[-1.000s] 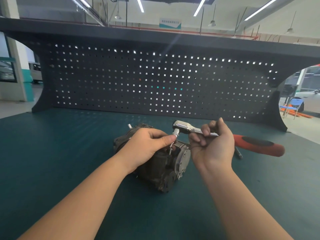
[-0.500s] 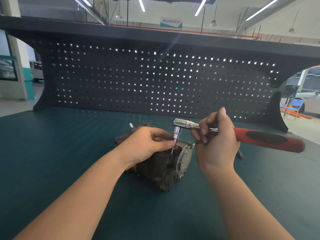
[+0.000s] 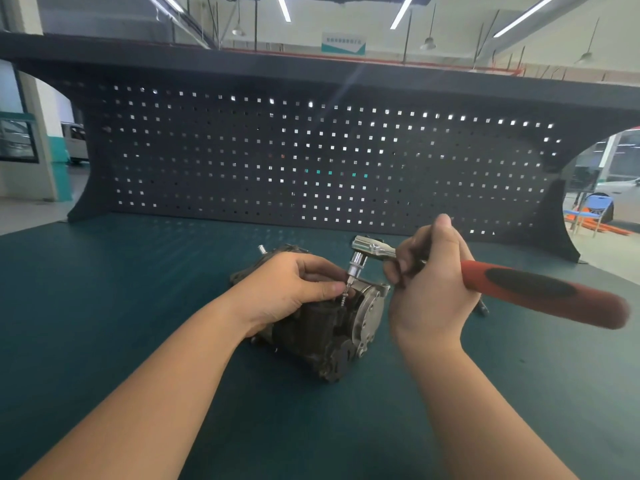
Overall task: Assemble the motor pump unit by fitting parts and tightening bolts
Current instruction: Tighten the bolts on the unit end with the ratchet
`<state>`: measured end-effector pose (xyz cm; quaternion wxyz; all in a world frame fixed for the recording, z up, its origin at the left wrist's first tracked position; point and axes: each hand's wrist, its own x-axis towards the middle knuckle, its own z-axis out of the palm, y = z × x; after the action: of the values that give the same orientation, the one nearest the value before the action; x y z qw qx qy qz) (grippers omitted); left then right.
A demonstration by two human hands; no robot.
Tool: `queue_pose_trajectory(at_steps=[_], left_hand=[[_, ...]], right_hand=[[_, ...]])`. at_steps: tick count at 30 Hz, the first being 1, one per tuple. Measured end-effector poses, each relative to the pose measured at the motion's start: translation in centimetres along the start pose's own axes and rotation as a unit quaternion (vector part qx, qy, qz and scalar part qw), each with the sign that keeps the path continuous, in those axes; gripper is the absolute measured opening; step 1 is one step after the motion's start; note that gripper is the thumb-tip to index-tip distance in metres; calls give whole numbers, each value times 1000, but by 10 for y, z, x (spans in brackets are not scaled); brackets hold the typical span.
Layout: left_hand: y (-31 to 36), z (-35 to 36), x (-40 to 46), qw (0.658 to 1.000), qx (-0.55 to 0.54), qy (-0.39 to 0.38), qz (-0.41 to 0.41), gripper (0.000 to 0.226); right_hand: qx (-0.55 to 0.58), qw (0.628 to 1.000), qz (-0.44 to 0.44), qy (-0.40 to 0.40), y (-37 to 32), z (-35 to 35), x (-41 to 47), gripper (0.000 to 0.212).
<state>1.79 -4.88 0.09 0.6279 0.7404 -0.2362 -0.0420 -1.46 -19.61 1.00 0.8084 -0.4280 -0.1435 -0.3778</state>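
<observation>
On the green table (image 3: 121, 306) before the pegboard, the motor pump unit (image 3: 322, 337) lies under your left hand (image 3: 291, 289), whose fingers pinch the bolt (image 3: 343, 299); your right hand (image 3: 429, 282) grips the ratchet wrench (image 3: 502, 282). Keep the socket square and turn gently

Open mat (image 3: 138, 306) left of pump (image 3: 311, 334); pegboard (image 3: 311, 150) behind.

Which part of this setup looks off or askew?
The right hand pinches the red-handled ratchet wrench on its metal neck, not the grip. The threaded bolt stands mostly exposed above the dark motor pump unit, steadied by the left hand.
</observation>
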Motion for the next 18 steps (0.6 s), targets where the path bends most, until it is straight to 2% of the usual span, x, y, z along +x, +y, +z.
queue_pose_trajectory(at_steps=[5, 7, 9, 12, 18], left_hand=[[1, 1, -1, 1000, -24, 1, -16, 14], [3, 0, -1, 999, -38, 0, -24, 15], [4, 1, -1, 999, -45, 3, -28, 15], [5, 2, -2, 999, -38, 10, -27, 15], [6, 2, -2, 998, -39, -11, -43, 24]], right_hand=[[122, 983, 136, 12, -1, -8, 18, 52], [165, 966, 198, 16, -1, -12, 22, 50], [182, 958, 222, 12, 1, -14, 23, 47], [174, 964, 202, -3, 2, -14, 21, 47], [102, 991, 85, -21, -1, -5, 11, 39]])
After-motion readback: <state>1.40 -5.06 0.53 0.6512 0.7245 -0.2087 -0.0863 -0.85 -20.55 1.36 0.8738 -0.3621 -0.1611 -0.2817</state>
